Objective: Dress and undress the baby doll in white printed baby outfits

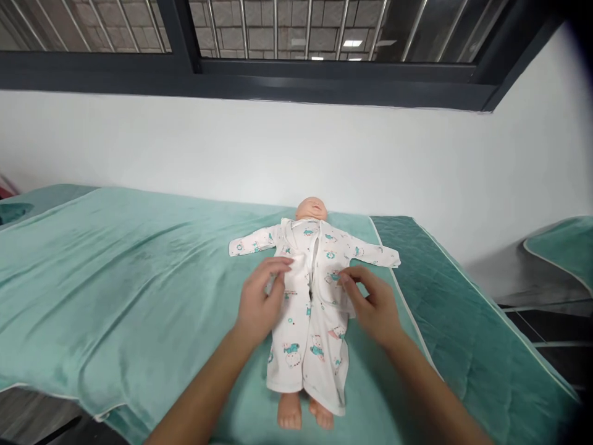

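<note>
A baby doll (312, 208) lies on its back, its head toward the wall and bare feet toward me. It wears a white, long-sleeved baby shirt (330, 247) with teal and pink prints, both sleeves spread wide. White printed cloth of the same kind covers the legs down to the feet. A narrow gap runs down the front of the shirt. My left hand (263, 295) is closed in a loose pinch at the shirt's left side. Thumb and forefinger of my right hand (374, 304) pinch the cloth on its right front. The doll's hands do not show.
A light teal blanket (139, 296) with some creases covers the bed, over a darker quilted cover (456, 321) at the right. Behind stands a white wall (208, 148) below a dark-framed barred window (324, 80). Another teal cover (565, 247) hangs at the far right.
</note>
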Motion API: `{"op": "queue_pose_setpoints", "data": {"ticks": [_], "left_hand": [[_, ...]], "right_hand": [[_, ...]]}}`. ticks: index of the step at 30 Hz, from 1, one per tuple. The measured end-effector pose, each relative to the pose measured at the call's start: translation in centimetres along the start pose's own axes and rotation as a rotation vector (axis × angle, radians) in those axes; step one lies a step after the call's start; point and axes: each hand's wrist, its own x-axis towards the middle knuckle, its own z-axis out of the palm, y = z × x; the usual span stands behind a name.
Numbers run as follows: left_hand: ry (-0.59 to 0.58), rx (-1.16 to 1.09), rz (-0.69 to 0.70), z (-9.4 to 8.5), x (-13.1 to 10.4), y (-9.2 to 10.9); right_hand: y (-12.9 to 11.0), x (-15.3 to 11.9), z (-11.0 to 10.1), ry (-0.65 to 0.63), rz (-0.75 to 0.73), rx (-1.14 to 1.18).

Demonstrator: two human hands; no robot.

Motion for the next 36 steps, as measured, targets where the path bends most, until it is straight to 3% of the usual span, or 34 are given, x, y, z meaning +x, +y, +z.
{"op": "queue_pose_setpoints", "data": {"ticks": [3, 5, 8, 10, 13, 16, 19, 23, 26, 29, 33, 36], "left_hand": [[0.191, -0.155, -0.280, 0.4, 3.7, -2.1], [0.222, -0.263, -0.464, 0.9, 6.3, -3.9], [0.154, -0.308, -0.672, 1.5, 9.6, -6.5], [0.060, -0.266, -0.721, 1.9, 11.2, -7.6], [-0.063, -0.106, -0.692, 2.6, 13.0, -8.0], [-0.068, 0.002, -0.631, 3.6, 14.2, -6.7], [-0.101, -0.015, -0.586, 4.9, 15.0, -4.3], [-0.291, -0.163, -0.601, 5.7, 14.8, -2.5], [-0.157, -0.247, -0.559, 5.3, 14.3, -3.4], [-0.004, -0.102, -0.449, 5.0, 14.2, -4.9], [-0.138, 0.092, -0.319, 5.7, 14.4, -6.0], [-0.203, 0.143, -0.301, 6.2, 14.5, -6.2]], "right_hand": [[0.0, 4.2, 1.0, 0.126, 0.059, 0.100], [0.4, 7.6, 1.8, 0.184, 0.117, 0.097], [1.5, 11.9, 3.1, 0.166, 0.235, -0.040], [2.2, 13.6, 3.8, 0.121, 0.289, -0.152], [2.6, 14.1, 4.6, 0.067, 0.327, -0.239], [2.7, 13.7, 4.9, 0.049, 0.376, -0.221], [2.9, 13.5, 4.8, 0.084, 0.398, -0.161], [3.4, 13.7, 4.5, 0.113, 0.433, 0.034], [3.7, 13.8, 4.3, 0.103, 0.457, 0.191], [3.9, 13.7, 4.2, 0.081, 0.427, 0.311], [4.6, 13.6, 4.0, 0.028, 0.385, 0.354], [4.9, 13.7, 4.2, 0.045, 0.364, 0.296]]}}
